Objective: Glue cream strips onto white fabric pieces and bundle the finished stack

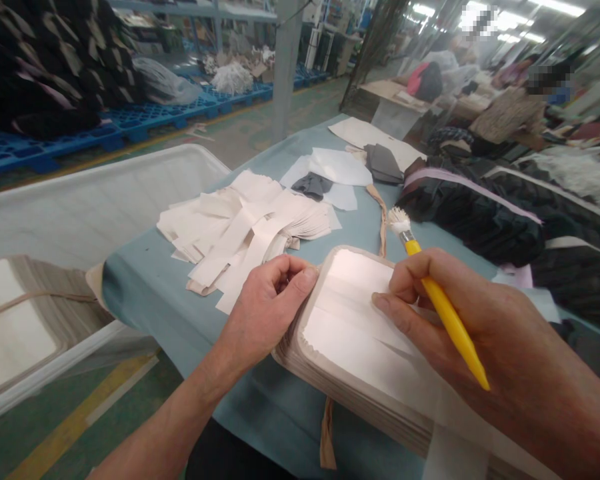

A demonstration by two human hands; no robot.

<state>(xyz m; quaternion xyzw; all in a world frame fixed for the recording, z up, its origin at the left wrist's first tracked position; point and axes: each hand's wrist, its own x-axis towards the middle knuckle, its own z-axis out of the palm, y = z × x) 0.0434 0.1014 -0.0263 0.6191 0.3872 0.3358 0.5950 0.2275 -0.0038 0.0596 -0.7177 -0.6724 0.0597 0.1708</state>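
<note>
A thick stack of pale, rounded-corner fabric pieces (pixel 350 347) lies on the blue-grey table (pixel 155 293) in front of me. My left hand (pixel 267 303) is curled against the stack's left edge, fingers closed on the edge of the top pieces. My right hand (pixel 485 333) rests on top of the stack and grips a yellow-handled brush (pixel 443 310), whose white bristles point away from me. Its fingertips press down on a white paper strip lying across the top piece.
A loose heap of white paper strips (pixel 245 227) lies further back on the table, with white and grey cloth pieces (pixel 337 173) behind it. Black fabric bundles (pixel 480 213) fill the right side. A white bin (pixel 80 220) holding another stack stands at left. Other people work in the background.
</note>
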